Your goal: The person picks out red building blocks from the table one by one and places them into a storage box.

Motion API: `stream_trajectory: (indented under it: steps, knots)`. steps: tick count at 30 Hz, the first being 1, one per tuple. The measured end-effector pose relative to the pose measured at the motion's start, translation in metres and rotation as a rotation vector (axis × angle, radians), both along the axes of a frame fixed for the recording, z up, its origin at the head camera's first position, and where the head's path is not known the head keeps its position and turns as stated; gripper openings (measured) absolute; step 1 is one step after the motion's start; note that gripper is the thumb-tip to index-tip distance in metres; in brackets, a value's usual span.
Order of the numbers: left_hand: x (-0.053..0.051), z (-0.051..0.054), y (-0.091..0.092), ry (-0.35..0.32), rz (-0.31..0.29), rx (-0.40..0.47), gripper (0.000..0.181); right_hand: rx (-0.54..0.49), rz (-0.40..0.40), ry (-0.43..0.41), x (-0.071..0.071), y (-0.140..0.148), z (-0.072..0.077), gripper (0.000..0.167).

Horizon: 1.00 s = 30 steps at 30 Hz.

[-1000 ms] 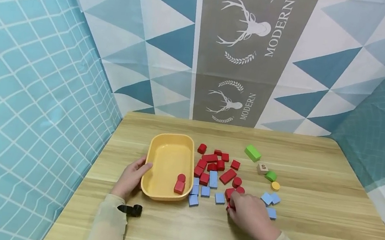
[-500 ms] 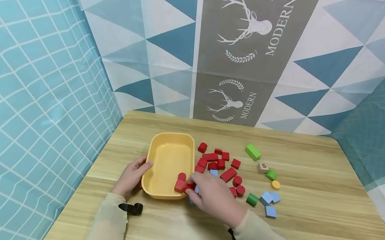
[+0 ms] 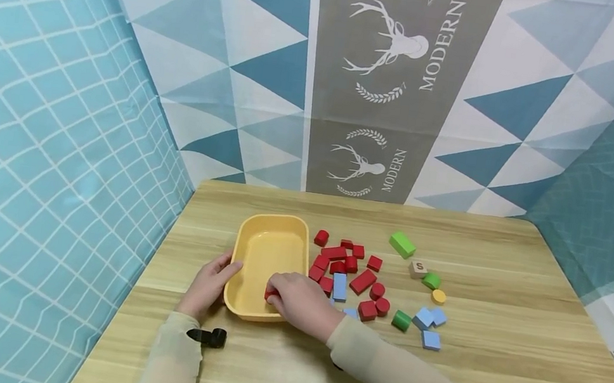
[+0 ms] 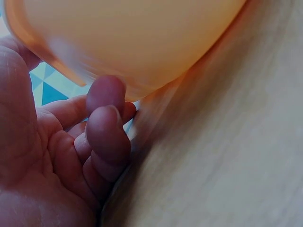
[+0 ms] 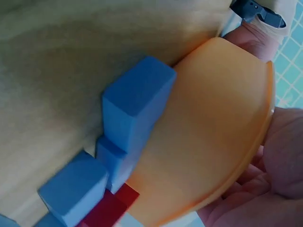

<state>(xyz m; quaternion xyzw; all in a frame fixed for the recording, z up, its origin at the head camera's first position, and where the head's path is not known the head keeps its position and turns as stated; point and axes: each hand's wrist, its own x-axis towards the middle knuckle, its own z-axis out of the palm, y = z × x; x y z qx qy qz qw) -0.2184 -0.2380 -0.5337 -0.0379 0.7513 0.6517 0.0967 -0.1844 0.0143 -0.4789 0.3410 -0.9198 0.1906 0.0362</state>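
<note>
moved since the earlier frames: the right hand (image 3: pixel 301 302), which has crossed leftward from the loose red blocks (image 3: pixel 363 282) and now sits over the near right part of the yellow tray (image 3: pixel 261 256); the green cylinder (image 3: pixel 401 320) it covered one second ago is exposed. no clear displacement noted for the left hand (image 3: pixel 209 282) or the tray. one red block (image 3: pixel 269 294) shows at the right thumb and fingertips, which appear clamped on it, within the tray; whether it touches the tray floor cannot be told. judged from this, one more red piece is brought inside, while many remain outside, to the right. left-hand fingers bend against the outside of the tray's left wall, thumb over the rim, gripping it, apparently to steady it. in the head view the right hand hides the two red pieces seen in the tray earlier and several blue blocks (image 5: pixel 137 94) to its right. right wrist view supplies the latter: they line the tray's outer right wall, contact not verifiable; it does not show the held block. left wrist view alone shows the left fingertips low on the outer wall.
</note>
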Motion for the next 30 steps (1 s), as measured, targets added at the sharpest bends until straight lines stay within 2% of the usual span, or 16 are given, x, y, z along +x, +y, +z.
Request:
stream_trajectory:
  steps: [5,12,19,24,30]
  knots:
    - [0.001,0.000,0.000,-0.005,0.012,0.013,0.071,-0.037,0.012,-0.064,-0.004,-0.001,-0.003,0.006]
    - [0.000,-0.001,0.000,0.008,-0.001,0.026,0.067,-0.040,0.016,-0.036,-0.005,0.001,-0.007,0.008]
    - [-0.003,-0.002,0.001,0.016,-0.003,-0.011,0.063,-0.034,0.012,-0.049,-0.007,0.002,-0.007,0.007]
    - [-0.002,-0.003,0.001,0.018,-0.004,-0.001,0.064,-0.059,0.024,-0.058,-0.006,0.005,-0.007,0.006]
    - [-0.003,-0.002,0.002,0.012,-0.006,0.017,0.067,-0.176,0.054,0.046,-0.007,0.032,0.002,0.006]
